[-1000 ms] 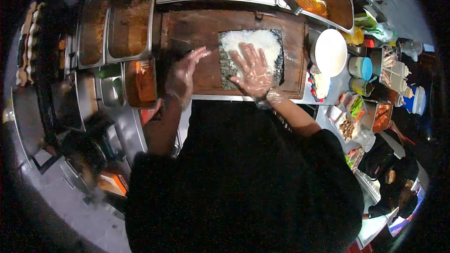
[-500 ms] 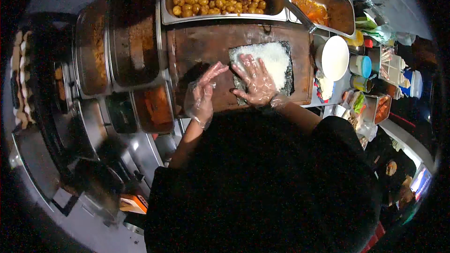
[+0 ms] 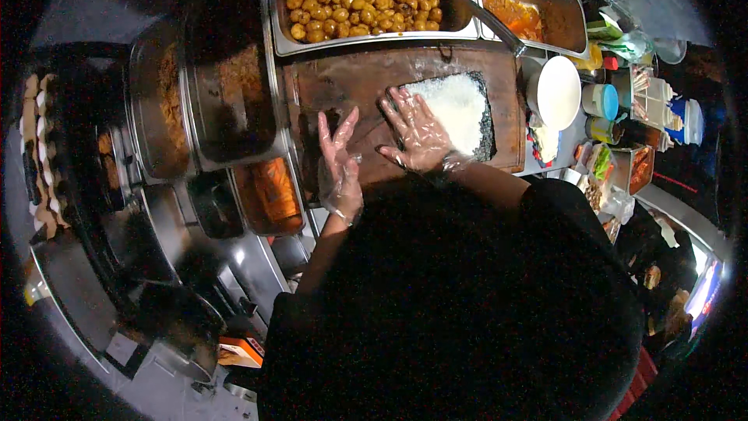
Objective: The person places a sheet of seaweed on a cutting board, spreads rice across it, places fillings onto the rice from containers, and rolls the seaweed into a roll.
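Note:
White rice (image 3: 461, 109) is spread over a dark seaweed sheet (image 3: 488, 136), which lies on a brown cutting board (image 3: 335, 78). My right hand (image 3: 421, 134), in a clear plastic glove, lies with spread fingers over the left part of the sheet and touches the edge of the rice. Much of the sheet's left side is hidden under it. My left hand (image 3: 340, 173), gloved the same way, is raised over the board's near left part. Its fingers are apart and nothing is in them.
Beyond the board stand a steel pan of small glazed potatoes (image 3: 362, 4) and a pan with reddish sauce (image 3: 538, 19), a utensil handle (image 3: 499, 25) across them. Food pans (image 3: 234, 101) line the left. At right are a white bowl (image 3: 558, 93) and a blue-lidded tub (image 3: 604, 101).
My right hand has slid left over the sheet, uncovering more rice. My left hand has turned upward with its fingers spread wider. The whole view has shifted slightly.

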`<state>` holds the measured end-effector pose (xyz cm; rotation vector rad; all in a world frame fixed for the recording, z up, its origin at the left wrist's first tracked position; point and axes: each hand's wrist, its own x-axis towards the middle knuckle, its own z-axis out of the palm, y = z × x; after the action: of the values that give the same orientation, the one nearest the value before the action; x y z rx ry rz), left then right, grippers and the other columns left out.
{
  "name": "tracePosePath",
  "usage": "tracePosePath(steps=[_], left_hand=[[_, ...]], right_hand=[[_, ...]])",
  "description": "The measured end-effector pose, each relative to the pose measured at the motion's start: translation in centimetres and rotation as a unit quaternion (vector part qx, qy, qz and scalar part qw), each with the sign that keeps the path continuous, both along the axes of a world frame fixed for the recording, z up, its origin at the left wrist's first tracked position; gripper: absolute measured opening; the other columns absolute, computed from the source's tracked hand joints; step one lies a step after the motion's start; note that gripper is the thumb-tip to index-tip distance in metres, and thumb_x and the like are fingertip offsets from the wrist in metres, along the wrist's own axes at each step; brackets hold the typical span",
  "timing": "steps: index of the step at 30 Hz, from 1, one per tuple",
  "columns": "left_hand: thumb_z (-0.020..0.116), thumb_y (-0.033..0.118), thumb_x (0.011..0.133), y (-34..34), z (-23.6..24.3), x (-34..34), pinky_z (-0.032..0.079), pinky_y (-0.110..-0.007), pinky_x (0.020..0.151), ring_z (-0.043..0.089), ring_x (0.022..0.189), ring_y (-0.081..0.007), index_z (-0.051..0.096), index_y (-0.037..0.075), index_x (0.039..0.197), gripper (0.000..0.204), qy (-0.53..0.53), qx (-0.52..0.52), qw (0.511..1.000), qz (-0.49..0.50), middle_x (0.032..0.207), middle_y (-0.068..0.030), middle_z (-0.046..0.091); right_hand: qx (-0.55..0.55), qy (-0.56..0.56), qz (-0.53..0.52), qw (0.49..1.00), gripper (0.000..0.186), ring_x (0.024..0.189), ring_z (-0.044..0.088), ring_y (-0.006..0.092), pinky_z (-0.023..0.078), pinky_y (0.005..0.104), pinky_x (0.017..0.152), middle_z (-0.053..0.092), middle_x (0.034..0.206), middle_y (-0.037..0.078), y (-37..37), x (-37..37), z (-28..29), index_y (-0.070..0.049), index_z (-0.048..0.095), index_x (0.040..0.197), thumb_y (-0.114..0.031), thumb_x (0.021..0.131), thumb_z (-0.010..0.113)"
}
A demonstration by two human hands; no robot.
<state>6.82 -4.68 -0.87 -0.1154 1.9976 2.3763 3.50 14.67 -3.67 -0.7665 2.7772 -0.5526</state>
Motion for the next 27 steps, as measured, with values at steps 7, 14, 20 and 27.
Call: tracePosePath(steps=[7, 14, 20, 27], left_hand=[[0.047, 0.071, 0.089, -0.1, -1.2, 2.1, 0.016, -0.047, 0.118, 0.030, 0.144, -0.0335, -0.010, 0.009, 0.155, 0.107, 0.043, -0.047, 0.998, 0.028, 0.155, -0.0197, 0.032], [0.053, 0.059, 0.091, 2.1, -1.8, 2.9, 0.013, -0.046, 0.120, 0.020, 0.147, -0.0393, -0.011, 0.008, 0.155, 0.104, 0.004, -0.157, 0.986, -0.060, 0.159, -0.0226, 0.020], [0.047, 0.064, 0.090, 4.8, -5.1, 0.8, 0.009, -0.053, 0.120, 0.011, 0.150, -0.0355, 0.003, -0.004, 0.154, 0.103, 0.166, -0.636, 0.694, -0.294, 0.162, -0.0210, 0.007], [0.043, 0.077, 0.083, 12.4, -3.8, -3.3, 0.004, -0.055, 0.120, 0.009, 0.150, -0.0346, 0.012, -0.010, 0.151, 0.115, 0.223, -0.664, 0.608, -0.373, 0.161, -0.0245, 0.008]], right_hand=[[0.017, 0.021, 0.002, 1.000, 0.087, 0.148, 0.014, 0.0390, 0.011, 0.0493, 0.121, 0.015, 0.160, 0.023, -1.2, -1.8, -0.9, -0.007, 0.019, 0.154, -0.060, 0.092, 0.049], [-0.050, 0.133, -0.054, 0.988, 0.079, 0.145, 0.027, 0.0352, 0.021, 0.0456, 0.119, 0.029, 0.156, 0.021, -1.5, -5.8, -3.9, -0.010, 0.024, 0.154, -0.059, 0.095, 0.043], [-0.491, -0.090, -0.312, 0.808, 0.025, 0.094, 0.067, 0.0253, 0.052, 0.0371, 0.085, 0.071, 0.104, 0.017, 7.1, -4.5, 1.1, -0.005, 0.073, 0.100, -0.027, 0.092, 0.064], [-0.054, 0.190, -0.379, 0.904, 0.024, 0.090, 0.060, 0.0422, 0.049, 0.0511, 0.083, 0.062, 0.096, 0.025, 19.6, 8.3, -5.6, -0.002, 0.061, 0.099, -0.007, 0.075, 0.056]])
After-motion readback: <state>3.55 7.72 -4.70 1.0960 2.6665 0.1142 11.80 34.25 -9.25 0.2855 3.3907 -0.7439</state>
